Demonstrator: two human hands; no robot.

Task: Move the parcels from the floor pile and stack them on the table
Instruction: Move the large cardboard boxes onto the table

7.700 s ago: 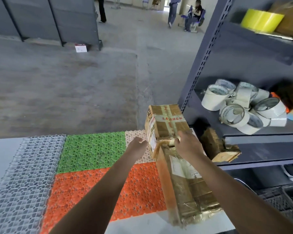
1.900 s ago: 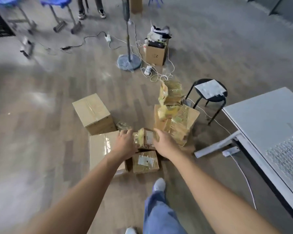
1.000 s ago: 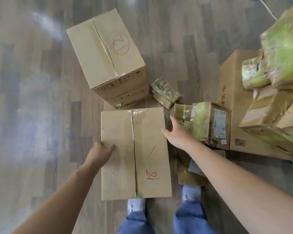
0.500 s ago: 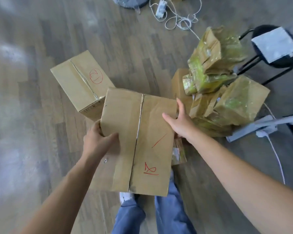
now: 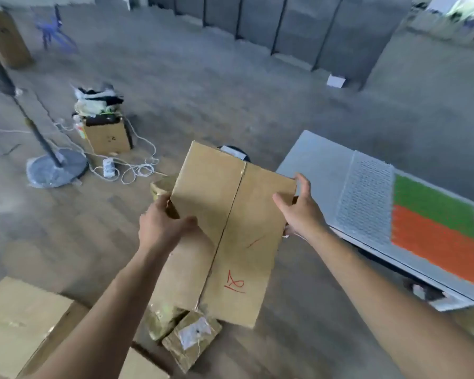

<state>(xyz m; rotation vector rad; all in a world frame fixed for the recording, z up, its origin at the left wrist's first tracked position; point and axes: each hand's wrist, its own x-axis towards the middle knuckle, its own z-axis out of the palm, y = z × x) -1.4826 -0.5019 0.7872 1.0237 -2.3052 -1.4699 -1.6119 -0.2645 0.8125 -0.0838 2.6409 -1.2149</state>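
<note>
A long brown cardboard box (image 5: 230, 231) with red marks on its top is up in the air in front of me. My left hand (image 5: 162, 228) grips its left edge, thumb on top. My right hand (image 5: 301, 209) holds the right edge with fingers curled over the far corner. The grey table (image 5: 318, 165) with green and orange mats lies to the right. Below the box, small taped parcels (image 5: 189, 335) lie on the floor, and a bigger brown box (image 5: 19, 324) sits at the lower left.
A fan stand with a round base (image 5: 56, 168) and tangled white cables (image 5: 132, 168) are on the floor at left, next to a small open box (image 5: 107, 135) full of things. A black stool is mostly hidden behind the carried box. Grey partitions line the back.
I have lifted the long box off the floor pile and turned right, so the table is now in view. Both hands keep their hold on its edges.
</note>
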